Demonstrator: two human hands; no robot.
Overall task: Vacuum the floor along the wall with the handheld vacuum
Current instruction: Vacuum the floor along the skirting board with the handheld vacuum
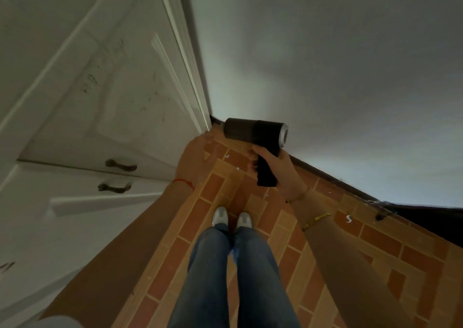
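The cabinet (75, 127) fills the frame's left, the wall (350, 77) the upper right; they meet mid-frame, where the handheld vacuum (255, 132) sits above the floor (375, 247), feet (231, 216) below centre.

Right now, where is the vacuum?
The vacuum is at the middle of the head view, gripped by the right hand, its nose toward the corner where the door meets the wall.

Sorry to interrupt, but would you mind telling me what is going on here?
A person stands on a brick-patterned floor in a corner beside white cabinet doors. Their right hand grips a dark handheld vacuum, raised and pointing toward the corner. The left hand reaches forward, holding nothing. Small white scraps lie along the wall's dark baseboard.
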